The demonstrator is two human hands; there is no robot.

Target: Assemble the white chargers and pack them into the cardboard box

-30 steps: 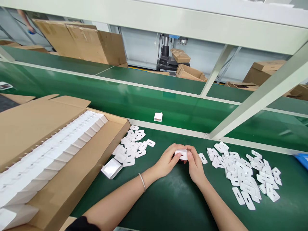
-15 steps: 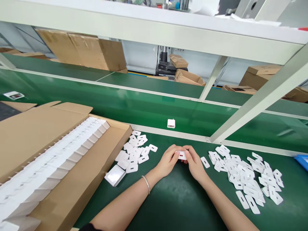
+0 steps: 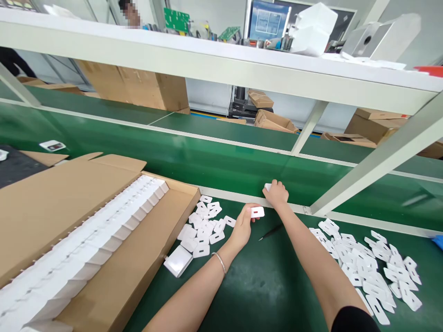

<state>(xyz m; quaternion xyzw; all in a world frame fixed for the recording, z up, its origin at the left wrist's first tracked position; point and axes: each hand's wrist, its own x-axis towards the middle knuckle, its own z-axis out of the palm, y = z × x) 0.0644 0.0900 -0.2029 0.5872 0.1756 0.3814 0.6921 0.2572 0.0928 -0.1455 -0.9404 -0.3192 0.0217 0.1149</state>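
Observation:
My left hand (image 3: 244, 226) pinches a small white rounded plate (image 3: 257, 212) with a red slot, held just over the green table. My right hand (image 3: 277, 193) reaches to the green panel behind the table edge, its fingers closed around a small white box (image 3: 267, 186), mostly hidden by them. Below it on the table lies a thin dark tool with a pale pointed tip (image 3: 271, 232), partly covered by my right forearm. Left of my left hand is a loose pile of white slotted plates (image 3: 207, 226). A larger pile of white slotted plates (image 3: 360, 263) spreads out to the right.
A long cardboard box (image 3: 148, 272) with a row of white folded dividers stands open at left. Beside it sits a glossy white block (image 3: 178, 261). A pale metal frame post (image 3: 377, 157) slants down at right. A shelf beam (image 3: 221, 69) crosses above.
My right hand has let go of the plate and moved up and forward to the small white box. My left hand keeps the plate alone. The view has tilted up, showing a person behind.

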